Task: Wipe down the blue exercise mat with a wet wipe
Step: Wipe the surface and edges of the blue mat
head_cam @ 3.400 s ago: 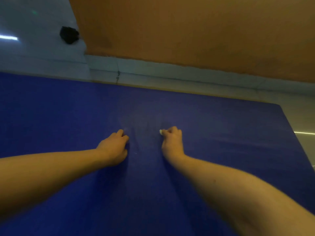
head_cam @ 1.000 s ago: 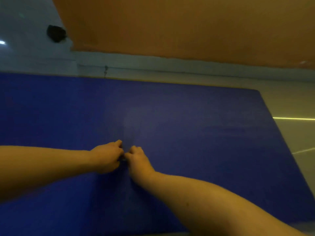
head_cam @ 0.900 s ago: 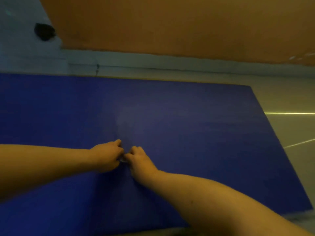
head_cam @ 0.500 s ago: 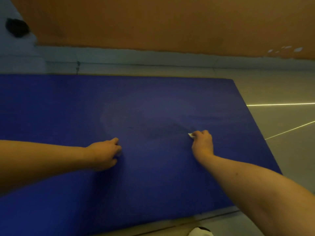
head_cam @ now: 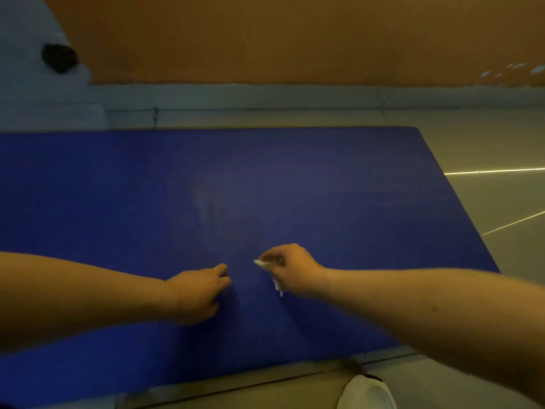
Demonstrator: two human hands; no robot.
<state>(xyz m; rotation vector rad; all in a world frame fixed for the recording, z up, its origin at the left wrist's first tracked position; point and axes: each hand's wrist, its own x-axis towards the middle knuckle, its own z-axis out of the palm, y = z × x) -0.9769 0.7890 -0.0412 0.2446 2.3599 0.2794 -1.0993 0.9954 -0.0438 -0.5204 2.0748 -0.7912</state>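
Note:
The blue exercise mat (head_cam: 339,178) lies flat on the tiled floor and fills most of the view. My right hand (head_cam: 290,268) grips a small bunched white wet wipe (head_cam: 262,263) and holds it down on the mat near the middle; a bit of the wipe shows below the palm. My left hand (head_cam: 196,289) rests on the mat just left of it with its fingers curled under and nothing visible in them. A faint damp streak shows on the mat beyond the hands.
An orange wall (head_cam: 295,36) with a pale skirting runs behind the mat. A black object (head_cam: 59,58) sits on the floor at the far left. A white rounded thing (head_cam: 365,392) shows at the bottom edge, on the tiles (head_cam: 501,196) nearest me.
My right hand with the wipe swept out to the right, then came back left to near my left hand. The left hand stayed planted on the mat.

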